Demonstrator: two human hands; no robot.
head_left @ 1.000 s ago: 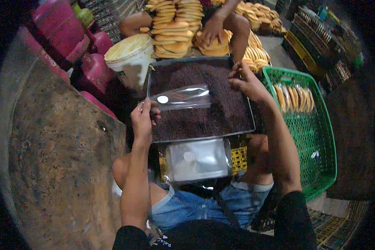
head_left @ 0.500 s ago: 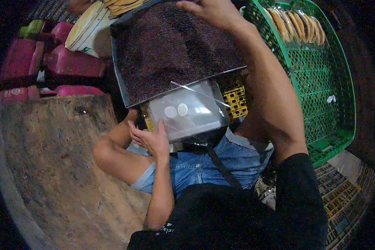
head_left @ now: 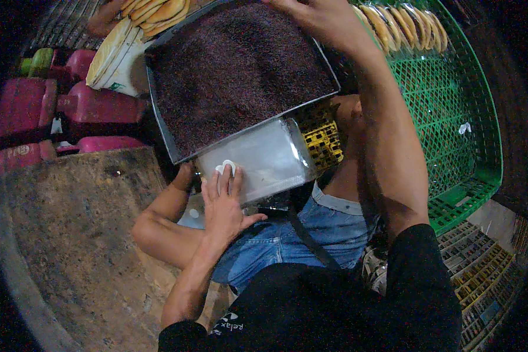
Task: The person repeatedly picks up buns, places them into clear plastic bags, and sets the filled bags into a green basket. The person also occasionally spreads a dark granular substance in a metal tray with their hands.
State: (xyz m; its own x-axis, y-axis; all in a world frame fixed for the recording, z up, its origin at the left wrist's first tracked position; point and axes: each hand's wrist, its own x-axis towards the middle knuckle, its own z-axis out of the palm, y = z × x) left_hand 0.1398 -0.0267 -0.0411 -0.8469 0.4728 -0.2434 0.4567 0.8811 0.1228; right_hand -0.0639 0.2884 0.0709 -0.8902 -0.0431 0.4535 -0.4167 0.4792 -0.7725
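Note:
My left hand (head_left: 223,202) lies with spread fingers on a stack of clear plastic bags (head_left: 270,155). Its fingertips touch a white disc (head_left: 224,166) near the left side of the stack. Just beyond the bags is a wide metal tray (head_left: 252,127) filled with dark purple-brown granules (head_left: 240,70). My right hand (head_left: 320,20) reaches past the tray's far right corner. The top edge of the picture cuts off most of its fingers, so its grip is hidden.
A green plastic basket (head_left: 446,146) on the right holds a row of bagged flat breads (head_left: 405,29). More flat breads (head_left: 158,14) sit at the far left beside a white bag (head_left: 123,73). Pink containers (head_left: 102,108), a wooden surface (head_left: 82,234) and a yellow crate (head_left: 322,144) surround me.
My left hand has moved from the near edge of the bags onto their top, covering the disc. The raised clear plastic strip is gone. My right hand has slid farther toward the top edge.

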